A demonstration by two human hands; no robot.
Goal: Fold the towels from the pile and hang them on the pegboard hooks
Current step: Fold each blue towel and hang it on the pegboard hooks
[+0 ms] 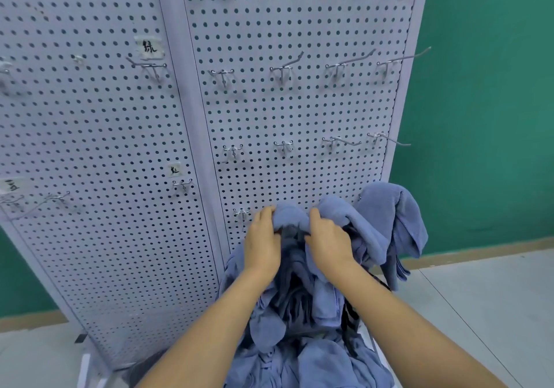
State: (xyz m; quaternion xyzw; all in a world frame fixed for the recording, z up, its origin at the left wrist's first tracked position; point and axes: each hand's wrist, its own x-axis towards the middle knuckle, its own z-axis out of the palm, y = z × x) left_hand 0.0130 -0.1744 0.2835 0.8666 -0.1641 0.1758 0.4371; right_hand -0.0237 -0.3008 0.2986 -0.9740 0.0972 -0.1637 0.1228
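Observation:
A blue towel (pixel 289 216) is bunched at the bottom row of the white pegboard (pixel 299 112), and both hands grip its top edge. My left hand (pixel 262 242) holds the left part of that edge; my right hand (pixel 328 242) holds the right part. The hook under the cloth is hidden. More blue towels (pixel 392 222) hang to the right on the same row. Below my forearms lies the pile of blue towels (pixel 317 354). Bare metal hooks, such as one hook (pixel 283 68), stick out in rows above.
A second pegboard panel (pixel 90 136) stands angled at the left with paper labels and a few hooks. A bare hook (pixel 242 213) sits just left of my left hand. Green wall behind, grey floor (pixel 479 303) to the right. Long hooks project at the right edge.

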